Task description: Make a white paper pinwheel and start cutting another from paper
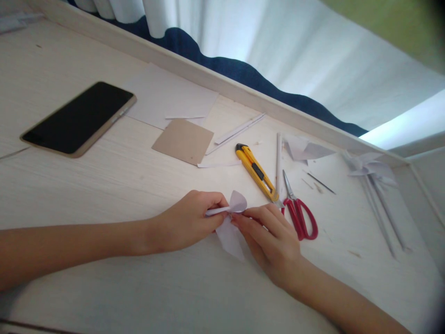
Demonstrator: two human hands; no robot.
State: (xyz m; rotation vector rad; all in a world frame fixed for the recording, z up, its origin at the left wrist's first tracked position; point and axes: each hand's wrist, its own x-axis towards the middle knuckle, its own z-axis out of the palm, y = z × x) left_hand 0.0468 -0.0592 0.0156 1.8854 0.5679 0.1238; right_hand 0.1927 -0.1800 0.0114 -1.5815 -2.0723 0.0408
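My left hand is closed on a white paper pinwheel, pinching it between thumb and fingers. One blade curls upward and another hangs below the fingers. My right hand is closed too, its fingertips pressed to the pinwheel's centre; anything small between them is hidden. Just beyond the right hand lie red-handled scissors, with a yellow box cutter to their left.
A phone lies at the left. Behind the hands are a white paper sheet, a brown card square and paper strips. Toward the right are a folded paper piece, a dark needle-like tool and pinwheels on sticks.
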